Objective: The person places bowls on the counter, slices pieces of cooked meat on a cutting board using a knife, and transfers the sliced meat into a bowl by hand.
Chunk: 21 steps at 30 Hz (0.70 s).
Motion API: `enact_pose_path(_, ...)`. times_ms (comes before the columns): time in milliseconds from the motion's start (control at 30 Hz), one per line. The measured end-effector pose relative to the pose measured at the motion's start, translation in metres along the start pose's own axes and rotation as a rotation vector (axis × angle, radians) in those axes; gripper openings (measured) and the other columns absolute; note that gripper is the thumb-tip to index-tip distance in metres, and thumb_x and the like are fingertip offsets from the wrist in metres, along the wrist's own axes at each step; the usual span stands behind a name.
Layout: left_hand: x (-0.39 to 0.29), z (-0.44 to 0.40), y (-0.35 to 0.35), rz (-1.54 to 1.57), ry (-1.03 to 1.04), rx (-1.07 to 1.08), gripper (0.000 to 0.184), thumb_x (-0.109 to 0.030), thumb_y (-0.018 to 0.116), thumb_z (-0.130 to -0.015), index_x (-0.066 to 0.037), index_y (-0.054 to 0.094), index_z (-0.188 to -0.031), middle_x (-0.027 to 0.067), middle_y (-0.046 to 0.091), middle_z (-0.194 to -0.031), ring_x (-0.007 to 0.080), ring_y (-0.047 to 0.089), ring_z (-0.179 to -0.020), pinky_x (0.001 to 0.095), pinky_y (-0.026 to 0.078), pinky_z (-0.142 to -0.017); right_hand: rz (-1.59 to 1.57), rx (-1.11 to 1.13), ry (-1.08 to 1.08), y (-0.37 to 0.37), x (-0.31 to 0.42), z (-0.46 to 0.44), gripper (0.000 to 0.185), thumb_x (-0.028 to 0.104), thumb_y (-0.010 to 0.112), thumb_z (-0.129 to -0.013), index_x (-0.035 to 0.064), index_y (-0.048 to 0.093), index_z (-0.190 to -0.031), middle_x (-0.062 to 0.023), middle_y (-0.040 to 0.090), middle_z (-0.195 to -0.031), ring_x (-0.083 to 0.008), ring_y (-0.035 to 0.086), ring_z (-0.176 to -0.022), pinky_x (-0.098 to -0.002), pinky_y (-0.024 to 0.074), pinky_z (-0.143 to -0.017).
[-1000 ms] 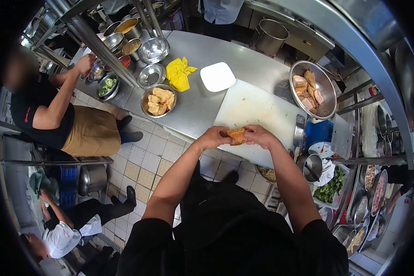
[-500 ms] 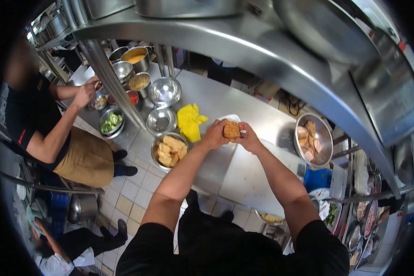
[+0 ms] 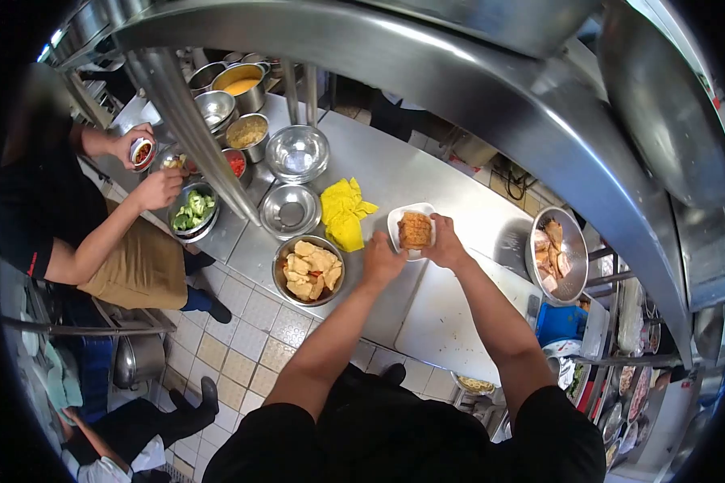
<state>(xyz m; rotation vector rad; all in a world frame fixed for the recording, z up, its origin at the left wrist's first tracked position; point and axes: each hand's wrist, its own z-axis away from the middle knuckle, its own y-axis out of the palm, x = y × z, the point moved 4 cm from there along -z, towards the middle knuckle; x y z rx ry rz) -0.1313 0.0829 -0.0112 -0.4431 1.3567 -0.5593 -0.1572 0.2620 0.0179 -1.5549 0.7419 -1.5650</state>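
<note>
A golden-brown block of food [image 3: 415,231] with a rough, crisp-looking top sits in a small white dish [image 3: 395,219] on the steel counter. My right hand [image 3: 446,243] is at the dish's right side, fingers closed on its rim beside the block. On the lower left, my left hand [image 3: 384,260] is close to the dish with thumb and fingers apart and nothing visible between them. Just below my right hand lies a white cutting board [image 3: 451,310] with small crumbs on it. A crumpled yellow cloth [image 3: 344,213] rests left of the dish.
Left of me are a bowl of pale yellow food pieces [image 3: 310,270] and steel bowls [image 3: 290,211]. A colander of browned pieces [image 3: 552,258] stands right. A steel shelf [image 3: 427,60] arches overhead on posts. At left, a co-worker's hands [image 3: 157,189] work over a bowl of greens [image 3: 193,211].
The block has gone from between my two hands into the white dish. My left hand has drawn away from it, down and left. The co-worker now holds up a small cup.
</note>
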Motion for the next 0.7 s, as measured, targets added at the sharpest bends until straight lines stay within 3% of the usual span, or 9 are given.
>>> enact_pose_path(100,0.030,-0.004,0.038,0.007,-0.147,0.173,0.048,-0.047,0.067,-0.087,0.000,0.069,-0.087,0.0209,0.072,-0.089,0.0330,0.072,-0.089,0.0434,0.055,-0.082,-0.010,-0.065,-0.150,-0.011,0.046,-0.017,0.073,0.009,0.073,-0.073,0.0044,0.041,-0.138,-0.0227,0.045,-0.131,-0.0383,0.048,-0.126,-0.0402,0.0455,-0.104)
enact_pose_path(167,0.050,-0.016,0.073,0.285,-0.240,0.325,0.054,-0.052,0.061,-0.089,-0.002,0.069,-0.070,0.0162,0.071,-0.068,0.0339,0.072,-0.072,0.0448,0.057,-0.074,-0.031,-0.034,-0.389,0.001,0.088,-0.040,0.063,0.018,0.069,-0.078,0.0095,0.049,-0.136,-0.0227,0.042,-0.140,-0.0399,0.048,-0.127,-0.0402,0.0438,-0.106)
enact_pose_path(200,0.056,-0.017,0.090,0.430,-0.265,0.287,0.054,-0.052,0.058,-0.091,-0.003,0.070,-0.072,0.0131,0.069,-0.064,0.0346,0.071,-0.067,0.0451,0.057,-0.070,-0.129,0.122,-0.364,0.016,0.110,-0.053,0.066,0.021,0.071,-0.078,0.0117,0.048,-0.139,-0.0230,0.038,-0.145,-0.0400,0.045,-0.131,-0.0416,0.0423,-0.108)
enact_pose_path(333,0.049,-0.009,0.096,0.226,-0.180,0.136,0.060,-0.054,0.057,-0.089,0.004,0.072,-0.083,0.0268,0.070,-0.092,0.0422,0.068,-0.093,0.0501,0.053,-0.083,0.207,0.216,-0.410,0.094,0.147,-0.091,0.071,0.022,0.073,-0.078,0.0142,0.045,-0.143,-0.0219,0.036,-0.150,-0.0430,0.041,-0.134,-0.0463,0.0400,-0.111)
enact_pose_path(500,0.043,0.027,0.065,0.202,-0.223,0.200,0.058,-0.050,0.056,-0.090,0.006,0.072,-0.092,0.0282,0.069,-0.097,0.0430,0.067,-0.097,0.0503,0.052,-0.089,0.272,0.211,-0.443,0.116,0.128,-0.112,0.071,0.015,0.074,-0.075,0.0144,0.047,-0.141,-0.0224,0.037,-0.149,-0.0439,0.042,-0.131,-0.0500,0.0412,-0.109)
enact_pose_path(567,0.053,0.040,0.069,0.220,-0.236,0.204,0.055,-0.052,0.055,-0.089,0.000,0.074,-0.085,0.0252,0.071,-0.092,0.0425,0.068,-0.093,0.0501,0.051,-0.089,0.392,0.403,-0.241,0.099,0.129,-0.118,0.069,0.007,0.074,-0.073,0.0119,0.048,-0.137,-0.0245,0.040,-0.148,-0.0434,0.040,-0.135,-0.0477,0.0373,-0.112)
enact_pose_path(600,0.055,0.045,0.064,0.219,-0.235,0.205,0.055,-0.052,0.055,-0.089,0.000,0.074,-0.085,0.0252,0.071,-0.092,0.0425,0.068,-0.093,0.0501,0.051,-0.089,0.306,0.440,-0.197,0.091,0.124,-0.124,0.062,0.005,0.073,-0.074,0.0111,0.051,-0.131,-0.0230,0.042,-0.147,-0.0427,0.041,-0.135,-0.0458,0.0394,-0.111)
enact_pose_path(667,0.056,0.065,0.046,0.239,-0.241,0.277,0.060,-0.055,0.052,-0.090,-0.001,0.075,-0.083,0.0282,0.070,-0.095,0.0422,0.067,-0.098,0.0505,0.050,-0.093,-0.489,0.716,0.052,0.063,0.111,-0.130,0.056,0.004,0.071,-0.079,0.0127,0.052,-0.132,-0.0198,0.036,-0.154,-0.0400,0.043,-0.136,-0.0465,0.0499,-0.101)
enact_pose_path(700,0.059,0.068,0.043,0.238,-0.242,0.279,0.060,-0.055,0.052,-0.090,-0.001,0.075,-0.083,0.0282,0.070,-0.095,0.0422,0.067,-0.098,0.0505,0.050,-0.093,-0.492,0.716,0.055,0.066,0.114,-0.127,0.056,0.004,0.071,-0.079,0.0127,0.052,-0.132,-0.0198,0.036,-0.154,-0.0400,0.043,-0.136,-0.0465,0.0499,-0.101)
